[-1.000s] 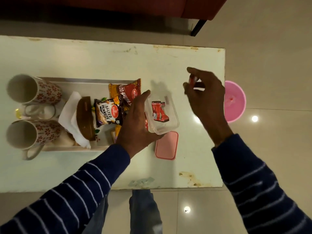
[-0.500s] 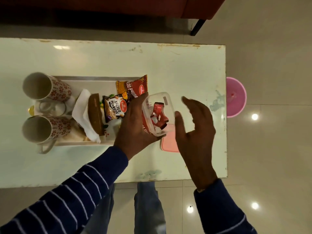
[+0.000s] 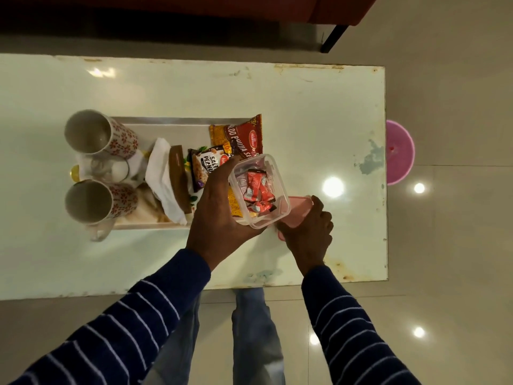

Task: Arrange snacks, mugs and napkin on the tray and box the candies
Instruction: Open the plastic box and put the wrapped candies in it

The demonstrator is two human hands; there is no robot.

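At the far left of the tray (image 3: 166, 124), two flower-patterned mugs (image 3: 95, 133) lie on their sides with their mouths toward the camera, one beyond the other, and a clear glass (image 3: 107, 169) lies between them. Just to their right a white napkin (image 3: 159, 173) is draped under a brown holder (image 3: 177, 179), which stands on edge. Next comes a dark packet of salted peanuts (image 3: 205, 165), and beyond it a red and yellow snack packet (image 3: 241, 137) leans over the tray's far right corner.

The left hand (image 3: 222, 218) reaches in from the striped sleeve (image 3: 125, 323) and grips a clear plastic box (image 3: 259, 190) from its left side and underneath, thumb along the near wall, holding it tilted above the tray's right end. Red-wrapped candies (image 3: 256, 187) lie heaped inside the box, which has no cover on it.

Just right of the box, the right hand (image 3: 308, 232) is curled around the pink lid (image 3: 298, 209), fingers over its far edge and thumb at its near edge; whether the lid is lifted off the pale surface (image 3: 319, 107) I cannot tell. Past the surface's right edge a pink round bowl (image 3: 399, 151) sits on the tiled floor (image 3: 458, 245).
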